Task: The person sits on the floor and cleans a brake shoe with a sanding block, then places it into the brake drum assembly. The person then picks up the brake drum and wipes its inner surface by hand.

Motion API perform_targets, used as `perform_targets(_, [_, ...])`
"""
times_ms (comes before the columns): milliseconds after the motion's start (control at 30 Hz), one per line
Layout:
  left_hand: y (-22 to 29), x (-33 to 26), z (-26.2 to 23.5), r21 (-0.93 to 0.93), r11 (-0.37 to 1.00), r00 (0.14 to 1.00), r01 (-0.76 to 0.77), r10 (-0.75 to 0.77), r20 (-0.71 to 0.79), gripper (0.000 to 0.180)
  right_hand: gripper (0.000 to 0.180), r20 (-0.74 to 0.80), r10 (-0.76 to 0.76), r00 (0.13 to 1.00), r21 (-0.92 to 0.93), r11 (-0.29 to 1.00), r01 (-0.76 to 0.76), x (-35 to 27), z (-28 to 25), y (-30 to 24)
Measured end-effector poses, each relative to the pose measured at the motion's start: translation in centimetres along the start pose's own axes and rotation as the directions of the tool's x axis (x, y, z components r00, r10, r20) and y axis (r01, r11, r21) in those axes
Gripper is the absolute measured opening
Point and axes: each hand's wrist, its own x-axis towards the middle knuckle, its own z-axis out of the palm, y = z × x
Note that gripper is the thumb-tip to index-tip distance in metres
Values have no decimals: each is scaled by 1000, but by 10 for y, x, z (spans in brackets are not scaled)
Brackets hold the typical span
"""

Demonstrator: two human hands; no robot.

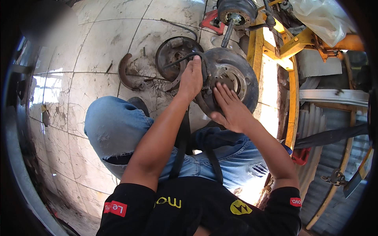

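A dark round brake backing plate (249, 70) with a large hole in its middle stands tilted in front of me. My left hand (191, 80) is closed at its left edge, thumb uppermost, where a black cable (181, 60) curves past; the fingers underneath are hidden. Flat against the plate's lower face lies my right hand (232, 107), its fingers stretched out and holding nothing. Just left and beyond is a second backing plate (163, 53) on the floor. A curved brake shoe (124, 70) rests farther left, and another curved shoe (179, 75) shows beside my left hand.
Beyond the plates sit a brake drum (238, 6) with a shaft and a red stand (212, 23). A yellow metal frame (292, 106) runs along the right, with clear plastic sheeting (321, 19) above. Small parts lie about the cracked tile floor (94, 51).
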Motion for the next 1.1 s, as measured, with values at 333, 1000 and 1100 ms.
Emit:
perform_targets(333, [7, 1, -1, 65, 997, 999, -28, 27, 26, 70, 90, -98, 41, 994, -6, 999, -42, 28, 2, 4])
perform_targets(1000, [4, 1, -3, 156, 984, 996, -86, 80, 45, 68, 85, 100, -4, 995, 46, 999, -1, -19, -12, -6])
perform_targets(1100, [9, -2, -2, 156, 986, 995, -60, 47, 83, 69, 84, 1, 40, 999, 72, 997, -40, 5, -3, -3])
